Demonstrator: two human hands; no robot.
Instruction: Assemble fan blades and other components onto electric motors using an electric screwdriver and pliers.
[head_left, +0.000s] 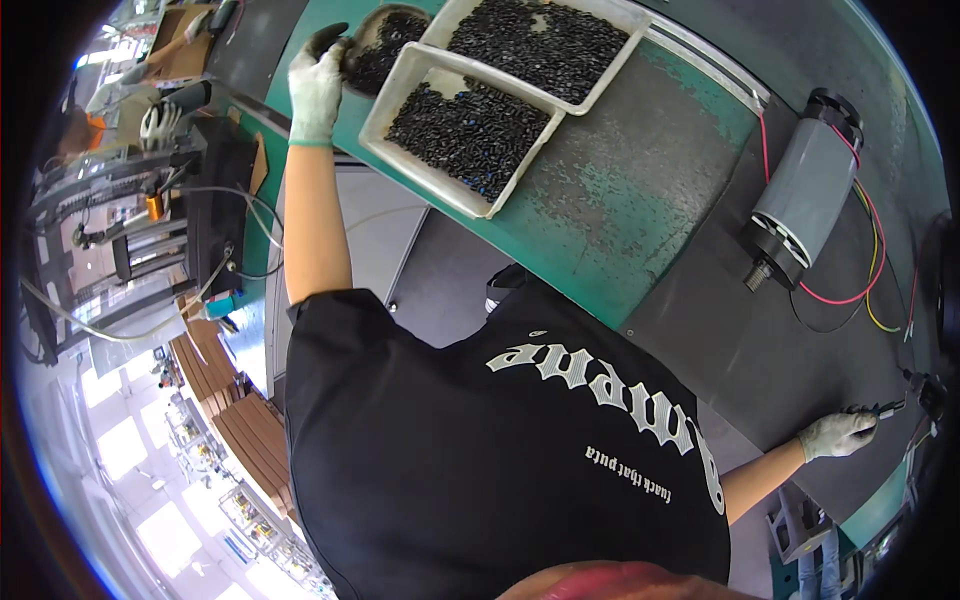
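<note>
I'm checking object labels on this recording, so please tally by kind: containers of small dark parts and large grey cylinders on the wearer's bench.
White rectangular trays: 2
Round bowl: 1
Large grey cylinder: 1
Total: 4

Lighting: gen. bright, cool. Strongest glare lower L, at blown-out panels (168,540); adj. bkgd. hazy, low contrast. Worktop (620,215) fairly evenly lit; soft sheen on grey cyl. (812,185). Black shirt (450,460) v. dark, few folds legible. L hand (316,88) pale, well lit, acceptably sharp; R hand (838,436) sim., fingertip detail too small. Distortion: fisheye, straight edges bowed nr. rim; corners vignetted to blk., bluish fringe L side.
</note>
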